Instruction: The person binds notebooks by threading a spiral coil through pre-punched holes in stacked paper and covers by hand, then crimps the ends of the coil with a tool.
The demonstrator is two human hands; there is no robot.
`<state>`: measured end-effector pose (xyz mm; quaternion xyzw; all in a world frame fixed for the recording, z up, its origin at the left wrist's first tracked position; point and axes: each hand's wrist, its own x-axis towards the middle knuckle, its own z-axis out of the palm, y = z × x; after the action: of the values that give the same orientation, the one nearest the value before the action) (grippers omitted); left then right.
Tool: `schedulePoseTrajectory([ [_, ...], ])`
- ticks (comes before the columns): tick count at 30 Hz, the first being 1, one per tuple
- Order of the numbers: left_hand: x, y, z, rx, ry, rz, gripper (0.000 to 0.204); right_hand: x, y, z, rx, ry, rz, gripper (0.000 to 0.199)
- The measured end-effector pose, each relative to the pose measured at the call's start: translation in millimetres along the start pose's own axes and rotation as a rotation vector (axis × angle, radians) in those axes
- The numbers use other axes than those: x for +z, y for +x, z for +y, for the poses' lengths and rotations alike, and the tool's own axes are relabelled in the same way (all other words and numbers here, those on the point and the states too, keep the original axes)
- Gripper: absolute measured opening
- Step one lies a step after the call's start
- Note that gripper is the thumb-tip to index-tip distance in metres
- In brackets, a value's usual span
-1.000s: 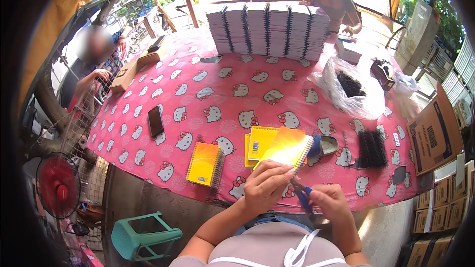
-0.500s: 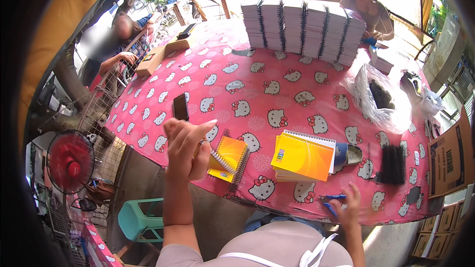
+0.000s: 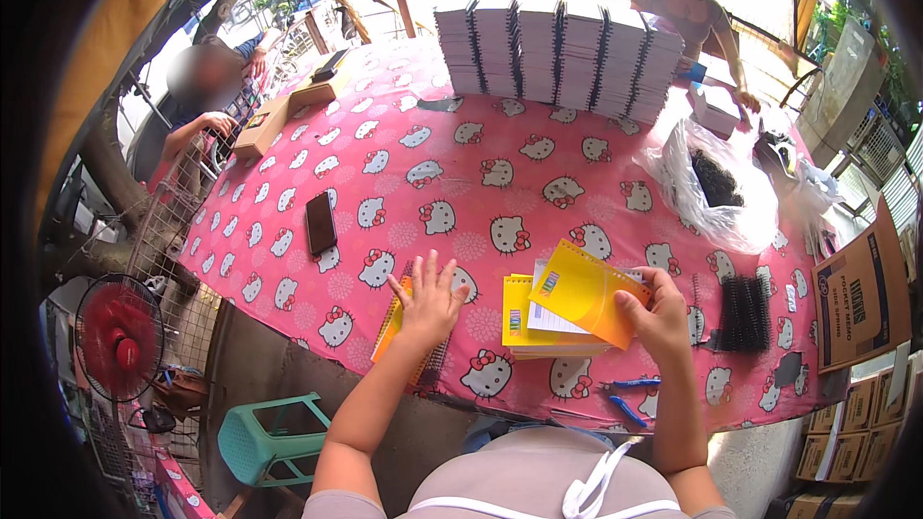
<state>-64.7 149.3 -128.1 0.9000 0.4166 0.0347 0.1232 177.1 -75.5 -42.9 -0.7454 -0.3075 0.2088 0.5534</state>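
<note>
Left hand (image 3: 428, 303) came down flat, fingers spread, on orange notebook (image 3: 411, 332) at near edge, gripping nothing. Right hand (image 3: 659, 312) dropped blue tool (now by table edge), pinched yellow cover (image 3: 582, 293) tilted over pad stack (image 3: 538, 327). Bound notebook set aside; next pad started.

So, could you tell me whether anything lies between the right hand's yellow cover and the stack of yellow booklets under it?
Nothing visible does. The right hand holds the yellow cover tilted just above the yellow stack, with only a white sheet on top of that stack beneath it.
</note>
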Motion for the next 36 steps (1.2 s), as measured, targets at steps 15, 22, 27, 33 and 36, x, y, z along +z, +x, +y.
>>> schedulePoseTrajectory([
  [15,-87.9,-61.2,171.7,0.406,-0.494,0.570,0.061,25.7,-18.3,-9.9,-0.335,0.208,-0.157,0.036],
  [22,-96.5,-37.0,180.7,0.490,-0.449,0.513,0.010,-112.1,65.2,117.2,-0.041,-0.615,0.339,0.026],
  [27,-97.8,-34.8,187.0,0.453,-0.487,0.480,0.010,-120.1,54.8,183.5,-0.141,-0.592,0.364,0.027],
  [33,-90.1,-35.2,172.7,0.468,-0.488,0.545,0.014,-49.1,-10.2,-37.3,-0.523,-0.119,-0.075,0.031],
  [36,-91.0,-34.4,175.3,0.490,-0.506,0.533,0.014,-50.1,-6.7,-47.5,-0.583,-0.158,-0.069,0.028],
])
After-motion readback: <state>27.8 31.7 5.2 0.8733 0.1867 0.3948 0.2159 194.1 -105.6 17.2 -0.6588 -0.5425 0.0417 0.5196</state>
